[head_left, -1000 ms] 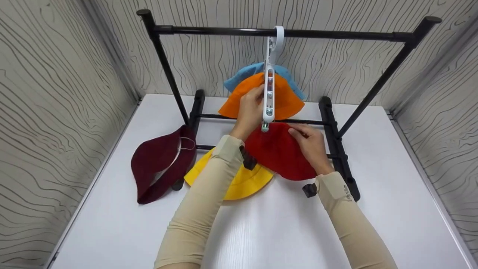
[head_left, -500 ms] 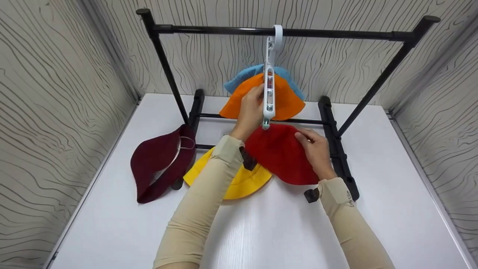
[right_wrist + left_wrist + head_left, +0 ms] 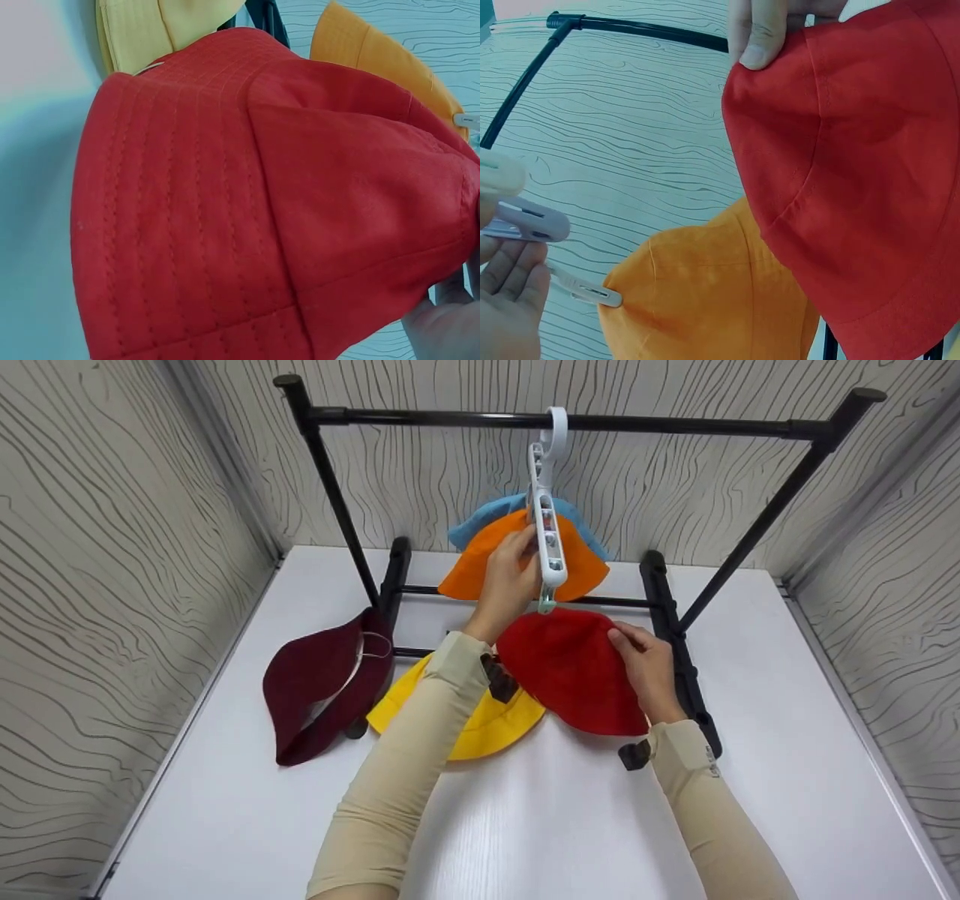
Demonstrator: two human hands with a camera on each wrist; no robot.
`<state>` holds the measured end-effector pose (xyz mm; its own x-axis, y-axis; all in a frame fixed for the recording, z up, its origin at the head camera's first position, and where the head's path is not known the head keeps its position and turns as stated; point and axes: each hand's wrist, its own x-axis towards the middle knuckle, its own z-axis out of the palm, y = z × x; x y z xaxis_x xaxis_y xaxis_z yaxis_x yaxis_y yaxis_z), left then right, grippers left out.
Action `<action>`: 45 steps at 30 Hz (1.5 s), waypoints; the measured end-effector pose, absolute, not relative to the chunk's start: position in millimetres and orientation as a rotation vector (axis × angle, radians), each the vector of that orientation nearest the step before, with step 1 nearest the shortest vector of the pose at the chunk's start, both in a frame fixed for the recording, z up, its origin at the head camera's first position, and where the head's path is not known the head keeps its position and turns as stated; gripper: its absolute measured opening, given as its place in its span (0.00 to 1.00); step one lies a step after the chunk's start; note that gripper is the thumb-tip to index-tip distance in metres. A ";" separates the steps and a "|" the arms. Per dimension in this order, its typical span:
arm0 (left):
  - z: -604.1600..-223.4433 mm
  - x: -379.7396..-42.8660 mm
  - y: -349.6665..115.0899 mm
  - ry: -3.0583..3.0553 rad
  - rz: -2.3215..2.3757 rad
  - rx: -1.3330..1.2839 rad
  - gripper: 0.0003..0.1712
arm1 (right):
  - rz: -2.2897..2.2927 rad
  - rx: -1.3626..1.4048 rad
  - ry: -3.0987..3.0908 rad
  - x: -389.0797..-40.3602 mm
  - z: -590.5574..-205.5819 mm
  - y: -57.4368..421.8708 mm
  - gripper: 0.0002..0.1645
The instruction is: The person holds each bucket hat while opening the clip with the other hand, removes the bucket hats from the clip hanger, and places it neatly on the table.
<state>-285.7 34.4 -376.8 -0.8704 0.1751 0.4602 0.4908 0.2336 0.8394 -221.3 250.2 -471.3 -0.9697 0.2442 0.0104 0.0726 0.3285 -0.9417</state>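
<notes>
A white clip hanger [image 3: 553, 540] hangs by its hook from the black rail. My left hand [image 3: 508, 577] grips it from the left side, with fingers around a pale clip [image 3: 532, 219] in the left wrist view. My right hand [image 3: 646, 667] pinches the crown of a red bucket hat [image 3: 574, 671], thumb on the near side. The hat's top edge is right at the pale green clip [image 3: 547, 604] on the hanger's near end. Behind, an orange bucket hat [image 3: 472, 570] hangs from a white clip [image 3: 596, 291], and a light blue hat [image 3: 480, 516] shows beyond it.
A maroon bucket hat [image 3: 311, 675] lies on its side on the white table [image 3: 510, 840], at left. Partly under my left forearm is a yellow bucket hat [image 3: 502, 727]. The black rack's posts [image 3: 757, 540] and feet stand on both sides.
My right hand and the red hat have moved right and slightly down. The hanger's near end has swung right with them. My left hand has shifted only slightly.
</notes>
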 end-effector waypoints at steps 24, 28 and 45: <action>-402.0 -281.9 22.1 -2.307 -1.699 -0.660 0.23 | 1.783 -0.519 -2.406 -218.3 -484.2 267.5 0.33; -409.8 -281.3 18.4 -2.355 -1.699 -0.651 0.21 | 1.789 -0.535 -2.390 -217.3 -486.0 269.0 0.33; -435.7 -278.8 1.9 -2.377 -1.685 -0.601 0.18 | 1.818 -0.568 -2.325 -214.2 -493.4 276.2 0.30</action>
